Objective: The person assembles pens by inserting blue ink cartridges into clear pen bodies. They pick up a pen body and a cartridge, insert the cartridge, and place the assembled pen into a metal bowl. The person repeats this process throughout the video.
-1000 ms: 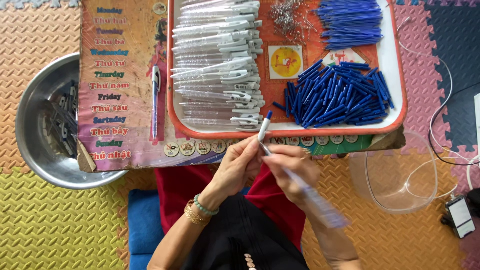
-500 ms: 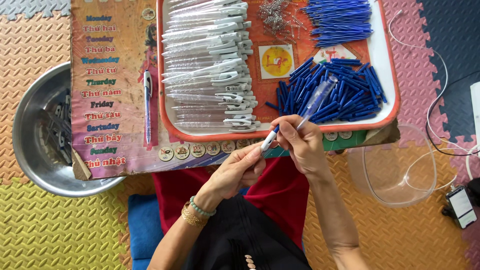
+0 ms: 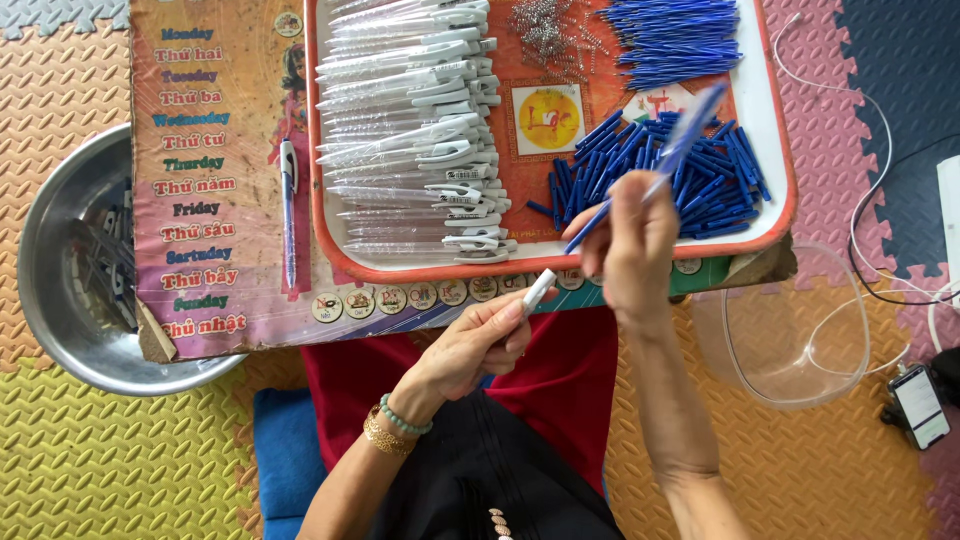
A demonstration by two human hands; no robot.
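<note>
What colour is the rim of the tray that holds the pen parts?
The tray has an orange-red rim around a white border, seen best in the head view.

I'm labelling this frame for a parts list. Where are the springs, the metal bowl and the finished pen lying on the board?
springs (image 3: 548, 35), head view, middle of the pile.
metal bowl (image 3: 60, 335), head view, lower left wall.
finished pen (image 3: 288, 215), head view, mid barrel.

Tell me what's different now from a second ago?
The right hand has lifted the pen up over the tray, tilting it toward the blue pieces. The left hand now holds only a small white piece, apart from the pen. Tray, metal bowl and clear bowl stayed put.
</note>
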